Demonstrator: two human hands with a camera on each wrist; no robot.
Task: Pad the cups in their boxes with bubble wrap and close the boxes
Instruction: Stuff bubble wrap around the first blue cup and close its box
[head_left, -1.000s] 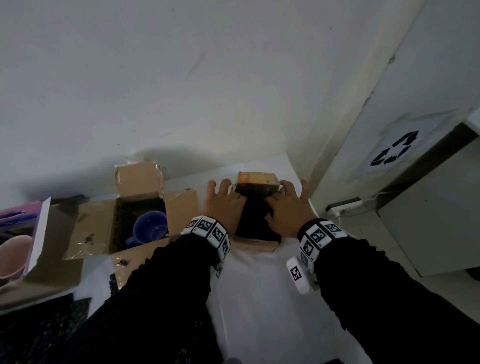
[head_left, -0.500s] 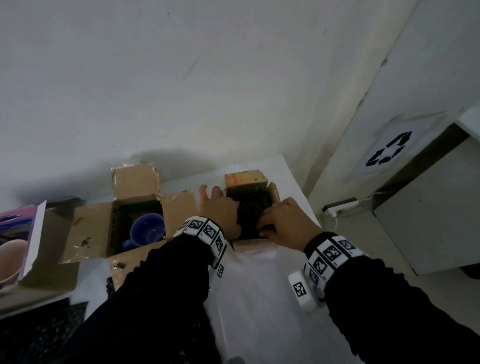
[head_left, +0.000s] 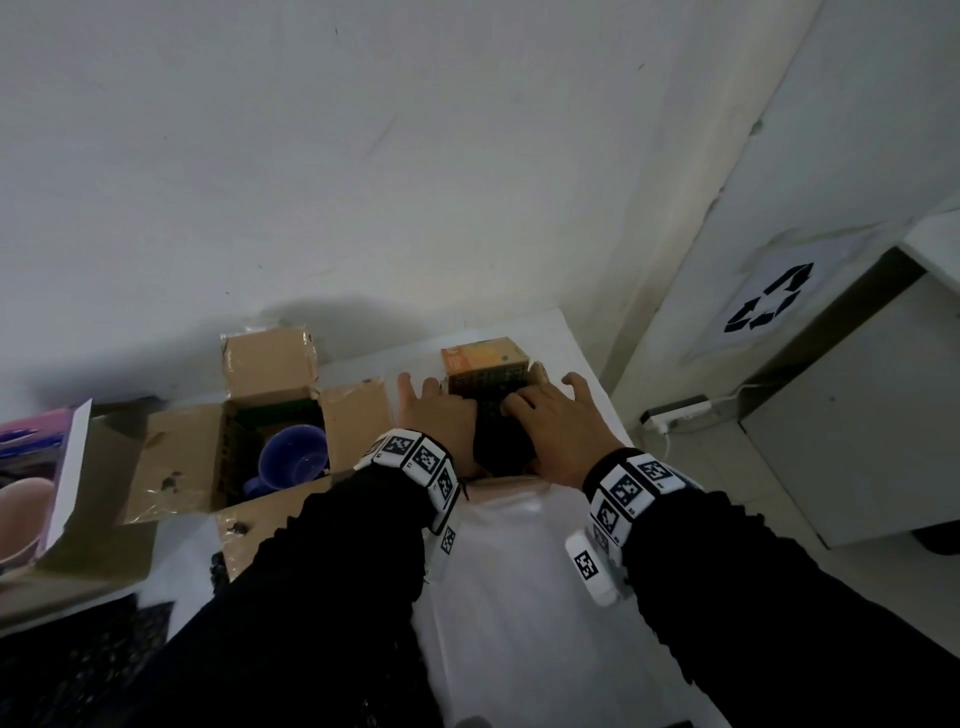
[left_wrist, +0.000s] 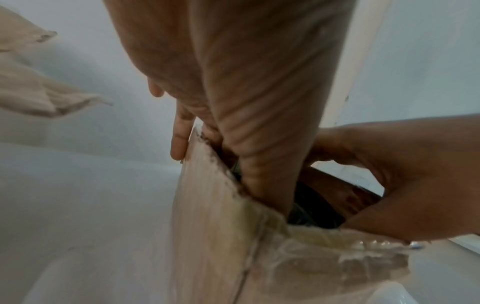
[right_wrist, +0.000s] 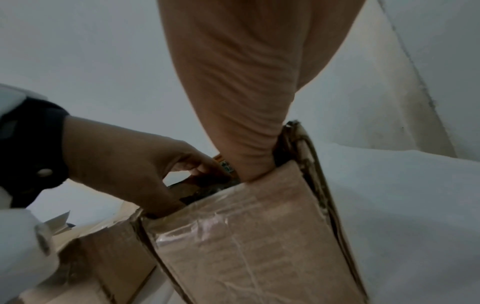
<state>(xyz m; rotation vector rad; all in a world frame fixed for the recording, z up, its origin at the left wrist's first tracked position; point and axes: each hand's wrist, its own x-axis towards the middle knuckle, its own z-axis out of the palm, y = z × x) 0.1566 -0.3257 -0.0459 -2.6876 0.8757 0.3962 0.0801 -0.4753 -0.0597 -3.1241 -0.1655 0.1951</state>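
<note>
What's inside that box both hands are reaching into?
In the right-hand cardboard box, only something dark shows between the left hand and right hand. Whether it is bubble wrap I cannot tell. Any cup underneath is covered.

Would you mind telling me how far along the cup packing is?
Done: nothing is closed. In hand: both hands, left and right, push dark padding into the right box. Left: its flaps, and the open box with the unpadded blue cup.

Matt brown cardboard box (right_wrist: 244, 242) with glossy clear tape; glossy blue ceramic cup (head_left: 293, 460); smooth white table (head_left: 519, 597).
</note>
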